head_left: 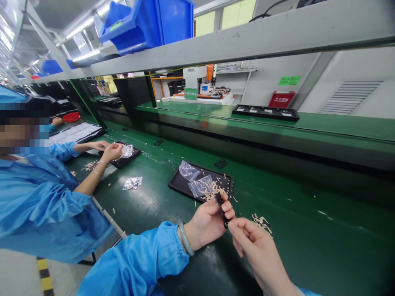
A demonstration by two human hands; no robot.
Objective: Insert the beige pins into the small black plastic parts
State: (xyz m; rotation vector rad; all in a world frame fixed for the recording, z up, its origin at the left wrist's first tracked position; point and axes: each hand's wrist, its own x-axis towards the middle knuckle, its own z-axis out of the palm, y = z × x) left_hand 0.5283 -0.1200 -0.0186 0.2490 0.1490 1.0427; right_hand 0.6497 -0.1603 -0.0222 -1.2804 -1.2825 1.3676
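Observation:
A narrow black part (221, 209) stands nearly upright in my left hand (207, 224), whose fingers are wrapped round it. My right hand (256, 246) touches the lower end of that part with thumb and forefinger pinched together; whatever lies between those fingertips is too small to make out. Just beyond my hands lies a black tray (179, 183) with clear plastic bags (202, 186) and many small pale strips (217, 189) on it. More pale strips (261, 222) form a loose pile on the green table (308, 246), right of my hands.
At the left a person in blue (46, 197) works over another black tray (132, 155). A small clear bag (132, 183) lies between us. A flat black piece (221, 164) rests behind my tray. A raised ledge (333, 123) holds a black tray with slots (265, 112).

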